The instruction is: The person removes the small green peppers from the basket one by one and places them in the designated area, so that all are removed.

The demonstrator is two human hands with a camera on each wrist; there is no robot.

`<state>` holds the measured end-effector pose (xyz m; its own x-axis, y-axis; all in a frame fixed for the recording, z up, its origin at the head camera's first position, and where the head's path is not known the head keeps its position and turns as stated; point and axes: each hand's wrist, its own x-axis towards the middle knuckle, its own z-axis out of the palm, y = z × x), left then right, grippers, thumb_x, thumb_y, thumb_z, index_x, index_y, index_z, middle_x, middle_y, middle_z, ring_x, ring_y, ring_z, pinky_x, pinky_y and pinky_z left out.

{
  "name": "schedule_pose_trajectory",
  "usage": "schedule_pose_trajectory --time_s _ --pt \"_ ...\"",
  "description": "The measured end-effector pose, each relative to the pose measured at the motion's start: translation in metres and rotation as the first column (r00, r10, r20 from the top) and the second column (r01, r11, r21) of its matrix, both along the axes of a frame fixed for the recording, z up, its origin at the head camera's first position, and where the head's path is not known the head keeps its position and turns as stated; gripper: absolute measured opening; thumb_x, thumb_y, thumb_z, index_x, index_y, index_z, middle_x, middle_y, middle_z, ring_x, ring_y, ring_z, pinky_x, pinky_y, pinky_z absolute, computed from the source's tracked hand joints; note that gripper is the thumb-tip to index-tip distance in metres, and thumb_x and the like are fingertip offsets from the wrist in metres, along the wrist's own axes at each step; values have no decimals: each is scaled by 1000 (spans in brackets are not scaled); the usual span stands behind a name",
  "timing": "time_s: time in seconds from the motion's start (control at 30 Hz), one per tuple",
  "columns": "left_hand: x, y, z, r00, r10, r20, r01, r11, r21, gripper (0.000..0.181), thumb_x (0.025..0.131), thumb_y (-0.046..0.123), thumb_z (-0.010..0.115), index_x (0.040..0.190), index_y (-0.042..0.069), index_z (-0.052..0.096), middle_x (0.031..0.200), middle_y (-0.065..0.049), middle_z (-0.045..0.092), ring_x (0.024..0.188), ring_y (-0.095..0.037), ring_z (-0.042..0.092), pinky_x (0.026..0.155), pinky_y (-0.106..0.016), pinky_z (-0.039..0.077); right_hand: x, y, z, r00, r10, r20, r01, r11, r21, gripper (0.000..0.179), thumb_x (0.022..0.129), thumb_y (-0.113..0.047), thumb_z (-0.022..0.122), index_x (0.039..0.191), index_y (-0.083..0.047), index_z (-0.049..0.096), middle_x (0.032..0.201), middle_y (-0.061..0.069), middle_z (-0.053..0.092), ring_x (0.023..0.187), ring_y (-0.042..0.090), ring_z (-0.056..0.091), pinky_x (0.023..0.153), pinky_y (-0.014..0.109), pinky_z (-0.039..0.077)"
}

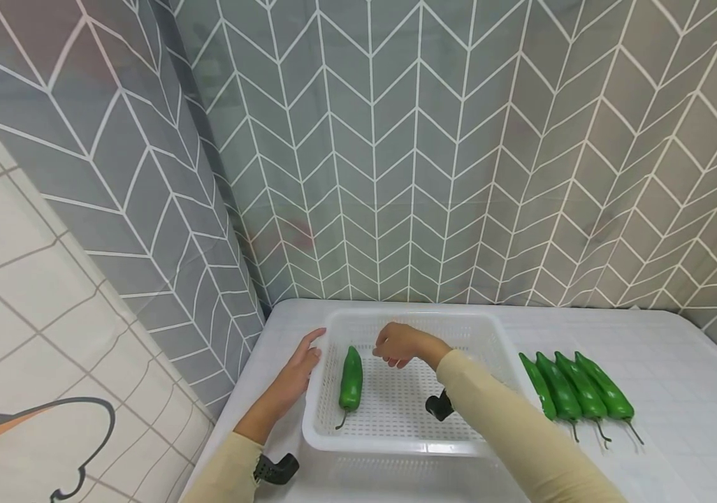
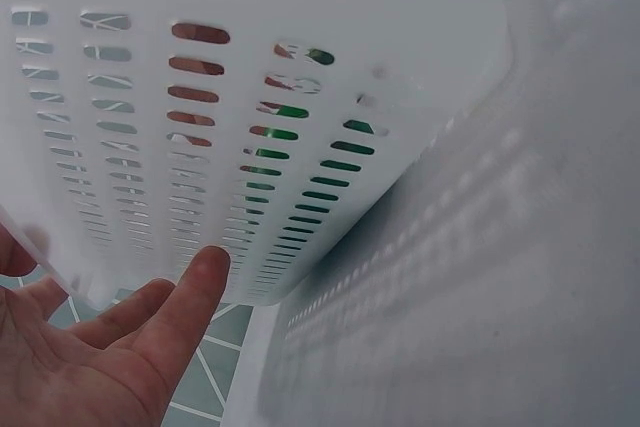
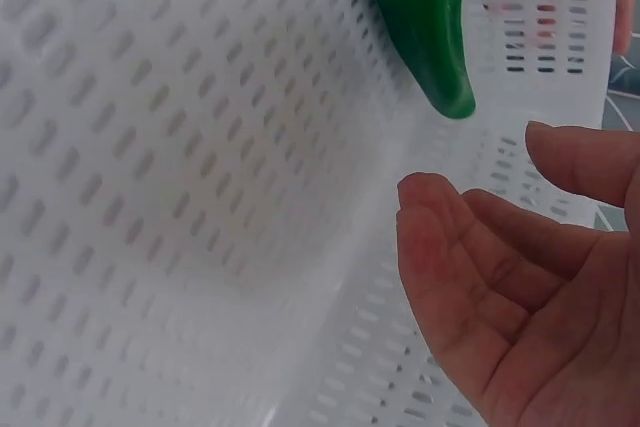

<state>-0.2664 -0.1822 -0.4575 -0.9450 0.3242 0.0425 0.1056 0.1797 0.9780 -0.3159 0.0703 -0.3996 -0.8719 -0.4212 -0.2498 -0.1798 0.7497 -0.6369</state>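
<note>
One green chili pepper [image 1: 351,379] lies inside a white perforated plastic basket [image 1: 409,448], near its left wall, with its stem toward the front. My left hand [image 1: 295,367] is at the basket's left rim; in the left wrist view its extended fingers lie along the outside of the slotted wall. Over the basket's inside, right of the pepper, hovers my right hand [image 1: 399,344]. Its fingers are loosely bent and hold nothing in the right wrist view, where the tip of the pepper [image 3: 425,27] shows just beyond them.
Several green peppers [image 1: 578,388] lie side by side on the white table [image 1: 679,363], right of the basket. A grey curtain with white chevrons [image 1: 428,154] hangs behind the table. Each wrist carries a black camera mount [image 1: 278,469].
</note>
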Motion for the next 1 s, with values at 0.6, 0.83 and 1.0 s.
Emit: schedule_pose_trajectory --time_s 0.6,0.83,1.0 --pt "1 0 2 1000 21 14 -21 1000 9 48 113 28 29 160 24 23 157 -16 40 132 -39 53 97 -47 54 4 -31 -12 999 46 30 -46 998 31 15 98 -12 66 98 3 68 78 7 64 70 19 66 65 32 61" --pt "-1 -1 1 1000 18 23 -18 1000 9 47 113 30 30 160 27 23 156 -14 41 131 -37 53 97 -47 54 5 -34 -13 995 48 82 -49 999 8 18 96 -12 69 103 5 70 79 9 66 74 19 67 68 32 61" --pt "-2 -2 -1 1000 5 22 -5 1000 13 48 114 31 29 161 25 22 157 -16 40 132 -38 53 95 -46 55 5 -37 -17 992 41 118 -40 999 -5 14 93 -8 72 99 4 68 80 9 66 74 19 68 69 32 61"
